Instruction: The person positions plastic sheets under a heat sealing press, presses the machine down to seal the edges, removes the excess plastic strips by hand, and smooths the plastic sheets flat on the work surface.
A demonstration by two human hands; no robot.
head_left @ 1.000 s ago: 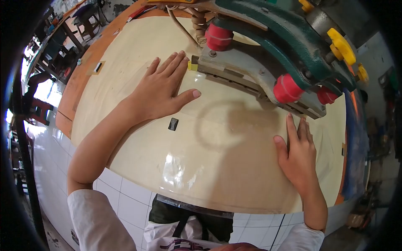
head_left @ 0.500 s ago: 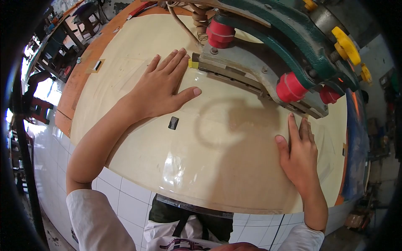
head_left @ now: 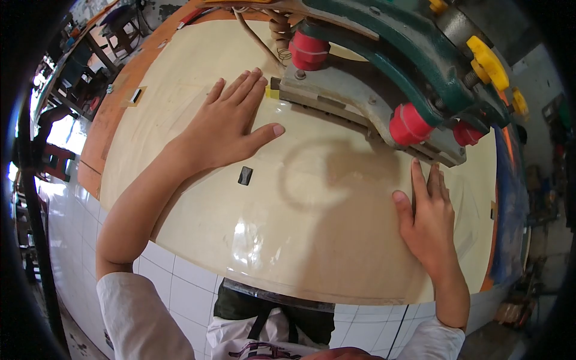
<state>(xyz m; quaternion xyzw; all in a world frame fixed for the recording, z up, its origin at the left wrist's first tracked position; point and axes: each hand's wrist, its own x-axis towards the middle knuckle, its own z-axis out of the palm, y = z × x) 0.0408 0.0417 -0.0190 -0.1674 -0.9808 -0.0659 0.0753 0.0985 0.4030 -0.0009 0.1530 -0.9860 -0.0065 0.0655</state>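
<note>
My left hand (head_left: pixel 231 123) lies flat with fingers spread on the cream sheet (head_left: pixel 354 240) covering the table. Its fingertips are beside the left end of the machine's metal bar (head_left: pixel 330 108), near a small piece of yellow tape (head_left: pixel 272 93). My right hand (head_left: pixel 425 216) rests on the same sheet, fingers stretched out, their tips close to the bar's right end. Neither hand holds anything. A small black patch (head_left: pixel 245 176) sits on the sheet below my left hand. Above the bar is the green machine arm (head_left: pixel 390 57) with a red knob (head_left: pixel 411 124).
Yellow knobs (head_left: pixel 489 63) stick out at the machine's upper right. A cable (head_left: pixel 255 39) hangs behind the bar. The table's orange edge (head_left: pixel 90 174) shows at left, with a small taped piece (head_left: pixel 136 96). Blue plastic (head_left: pixel 510 222) hangs at right. A stool (head_left: pixel 120 27) stands far left.
The machine, the sheet's black patch and my left hand appear slightly shifted left and up in view. Both hands keep the same flat pose.
</note>
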